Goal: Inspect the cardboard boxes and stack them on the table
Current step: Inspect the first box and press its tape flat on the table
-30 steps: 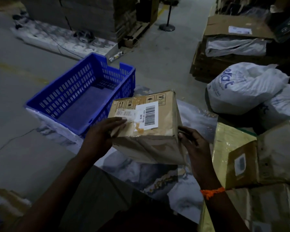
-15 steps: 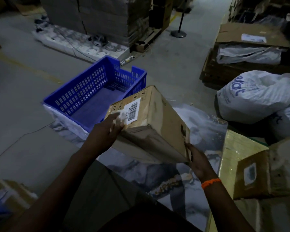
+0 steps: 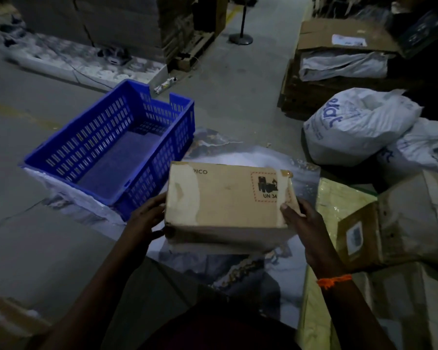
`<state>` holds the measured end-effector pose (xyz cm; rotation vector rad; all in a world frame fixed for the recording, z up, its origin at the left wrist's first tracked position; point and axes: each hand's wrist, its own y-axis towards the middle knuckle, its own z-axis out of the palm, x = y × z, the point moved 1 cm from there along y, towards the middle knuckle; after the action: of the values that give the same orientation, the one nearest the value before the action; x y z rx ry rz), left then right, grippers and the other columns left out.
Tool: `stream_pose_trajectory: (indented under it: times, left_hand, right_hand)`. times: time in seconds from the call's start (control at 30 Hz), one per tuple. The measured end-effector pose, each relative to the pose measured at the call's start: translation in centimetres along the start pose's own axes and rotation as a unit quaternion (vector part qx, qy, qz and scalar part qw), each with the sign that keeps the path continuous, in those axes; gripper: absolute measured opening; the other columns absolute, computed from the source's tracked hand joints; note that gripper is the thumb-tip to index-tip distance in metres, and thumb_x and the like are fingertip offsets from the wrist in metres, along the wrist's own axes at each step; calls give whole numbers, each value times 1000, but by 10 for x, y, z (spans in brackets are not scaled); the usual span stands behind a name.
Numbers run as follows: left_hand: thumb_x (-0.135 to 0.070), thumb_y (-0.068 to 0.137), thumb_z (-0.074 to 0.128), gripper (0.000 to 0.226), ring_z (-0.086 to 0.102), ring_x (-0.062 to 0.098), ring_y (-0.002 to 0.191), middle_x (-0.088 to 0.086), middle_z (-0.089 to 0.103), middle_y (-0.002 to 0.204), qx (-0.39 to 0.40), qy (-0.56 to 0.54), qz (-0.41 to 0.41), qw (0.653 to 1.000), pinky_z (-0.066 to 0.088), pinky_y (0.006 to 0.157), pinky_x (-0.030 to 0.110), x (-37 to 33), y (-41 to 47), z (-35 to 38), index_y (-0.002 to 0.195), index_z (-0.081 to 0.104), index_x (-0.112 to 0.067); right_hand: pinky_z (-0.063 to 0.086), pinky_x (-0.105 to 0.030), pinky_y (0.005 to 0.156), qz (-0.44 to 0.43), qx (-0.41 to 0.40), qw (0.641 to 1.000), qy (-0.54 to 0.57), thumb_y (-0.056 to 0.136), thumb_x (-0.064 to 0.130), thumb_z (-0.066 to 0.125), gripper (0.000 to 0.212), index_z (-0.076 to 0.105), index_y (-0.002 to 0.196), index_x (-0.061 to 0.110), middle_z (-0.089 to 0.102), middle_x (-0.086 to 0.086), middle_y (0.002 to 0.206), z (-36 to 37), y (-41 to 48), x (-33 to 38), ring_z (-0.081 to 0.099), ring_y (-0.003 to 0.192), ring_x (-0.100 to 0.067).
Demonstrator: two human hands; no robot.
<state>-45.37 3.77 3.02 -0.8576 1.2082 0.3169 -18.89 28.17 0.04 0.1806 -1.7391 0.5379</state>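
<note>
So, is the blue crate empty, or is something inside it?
Empty. The blue crate shows a bare floor, nothing lying in it; the cardboard box is held outside, by its near corner.
</note>
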Motion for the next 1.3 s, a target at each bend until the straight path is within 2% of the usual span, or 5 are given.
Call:
stream_pose_trajectory:
  times: [0.17,0.6,0.83,1.0,1.3]
  left_hand:
    - [-12,102,51,31,65,22,114,1,69,121,-23,13,-39,999,57,80,39,22,5,-1,119,64,-35]
    - [-47,102,49,35,59,20,122,-4,63,132,-77,13,-48,996,53,91,44,17,22,2,128,62,-27]
    - [-65,95,50,57,61,23,112,4,64,123,-109,57,-29,992,51,79,36,-6,46,19,131,60,-22]
    - [-69,96,42,54,64,19,104,-1,67,116,-100,24,11,995,50,72,34,-30,51,25,118,66,-25]
    - [-47,101,50,25,58,20,114,1,59,122,-115,-24,-53,992,52,90,42,21,28,16,111,56,-25]
  right_hand:
    - [55,-13,63,10,3,999,-36,97,17,70,30,65,126,13,72,-1,113,-2,-7,-10,71,86,4]
    - [60,-23,65,30,10,999,-27,101,32,64,30,65,126,16,75,-6,114,8,17,-6,75,97,-19]
    - [59,-50,92,-7,-11,992,-123,93,65,55,43,72,109,29,78,3,103,32,52,9,73,98,-20]
    - [59,-52,89,-45,-49,990,-122,81,86,47,63,64,116,36,74,5,107,36,61,26,71,100,-19]
    - [58,-52,93,-6,-74,997,7,85,75,57,54,66,113,30,72,0,111,21,9,-18,70,104,-20]
